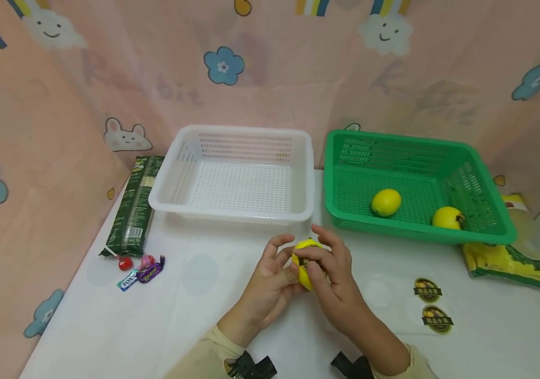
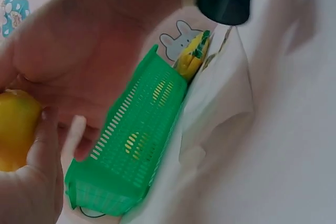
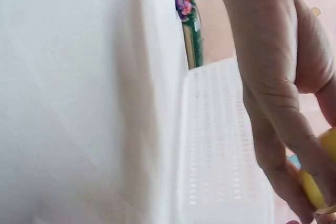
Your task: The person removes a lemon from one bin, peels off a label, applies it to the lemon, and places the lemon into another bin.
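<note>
Both hands meet over the white table (image 1: 108, 326), in front of the gap between the two baskets, and share one yellow lemon (image 1: 305, 266). The left hand (image 1: 270, 287) cups it from the left with curled fingers, thumb against its side; the right hand (image 1: 338, 279) curls over it from the right, fingertips pressing on a dark sticker (image 1: 306, 261) on the fruit's upper face. The lemon's long axis seems to run near upright, tilted slightly toward the camera, though the fingers hide both ends. The sticker's print is too small to read.

Two more stickers (image 1: 433, 305), round, dark with a yellow rim, lie flat on the table to the right; their lettering is not legible. The green basket (image 1: 341, 158) holds two lemons (image 1: 386, 202), the right one bearing a dark sticker. The white basket (image 1: 170, 179) stands left of it. A green packet (image 1: 136, 205) lies beside the white basket, with wrapped sweets (image 1: 139, 268) at its near end. A yellow packet (image 1: 507, 260) lies beside the green basket.
</note>
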### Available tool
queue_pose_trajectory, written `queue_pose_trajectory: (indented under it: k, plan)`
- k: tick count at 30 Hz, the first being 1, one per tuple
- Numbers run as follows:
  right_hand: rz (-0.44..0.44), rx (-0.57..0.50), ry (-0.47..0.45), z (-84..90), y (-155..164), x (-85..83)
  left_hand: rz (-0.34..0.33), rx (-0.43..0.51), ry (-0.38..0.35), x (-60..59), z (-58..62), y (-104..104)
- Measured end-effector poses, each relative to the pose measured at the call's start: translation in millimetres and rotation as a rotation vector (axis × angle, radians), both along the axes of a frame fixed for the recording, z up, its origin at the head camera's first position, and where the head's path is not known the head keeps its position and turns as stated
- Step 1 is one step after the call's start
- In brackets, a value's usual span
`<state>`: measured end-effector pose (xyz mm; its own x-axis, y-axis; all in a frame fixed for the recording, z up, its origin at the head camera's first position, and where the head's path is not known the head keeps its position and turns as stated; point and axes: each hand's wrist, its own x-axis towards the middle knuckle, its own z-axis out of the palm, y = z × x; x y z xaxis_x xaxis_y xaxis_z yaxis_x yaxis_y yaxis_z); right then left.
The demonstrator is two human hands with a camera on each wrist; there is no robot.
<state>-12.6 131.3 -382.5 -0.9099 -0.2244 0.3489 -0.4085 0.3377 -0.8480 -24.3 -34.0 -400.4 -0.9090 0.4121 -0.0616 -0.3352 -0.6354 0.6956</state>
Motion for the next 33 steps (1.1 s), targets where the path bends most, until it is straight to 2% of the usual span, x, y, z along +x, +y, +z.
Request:
queue_pose_trajectory:
  k: [5, 9, 13, 16, 21, 23, 26, 28, 30, 33]
  plan:
    - [-0.015, -0.070, -0.156, -0.8, 1.5, 1.2, -0.058, -0.013, 0.019, 8.4, 7.6, 1.2]
    - [-0.028, 0.046, -0.229, 4.5, 8.0, -0.5, -0.063, -0.016, 0.028, 9.4, 13.9, 1.8]
    - [-0.027, 0.219, -0.211, 9.2, 18.3, -1.2, -0.045, -0.038, 0.021, 8.3, 13.1, 1.8]
    - [-0.068, 0.269, -0.115, 14.2, 29.7, -1.5, -0.032, -0.076, 0.022, 7.7, 11.0, 2.5]
    - [-0.213, 0.270, 0.095, 24.8, 62.9, -12.6, -0.026, -0.113, 0.035, 6.6, 6.2, 1.5]
    - [-0.284, 0.277, 0.133, 29.0, 81.7, -18.7, -0.030, -0.124, 0.050, 6.4, 4.9, 0.8]
    - [-0.414, 0.315, 0.088, 33.9, 110.6, -23.3, -0.038, -0.127, 0.072, 6.4, 4.4, 0.5]
    - [-0.506, 0.353, 0.019, 35.4, 128.9, -25.3, -0.035, -0.139, 0.082, 6.8, 4.7, 0.3]
    - [-0.590, 0.377, -0.028, 34.0, 145.0, -27.5, -0.028, -0.151, 0.094, 6.8, 5.0, 0.1]
    - [-0.689, 0.414, -0.048, 28.3, 165.7, -33.3, -0.009, -0.174, 0.112, 5.9, 5.5, -0.2]
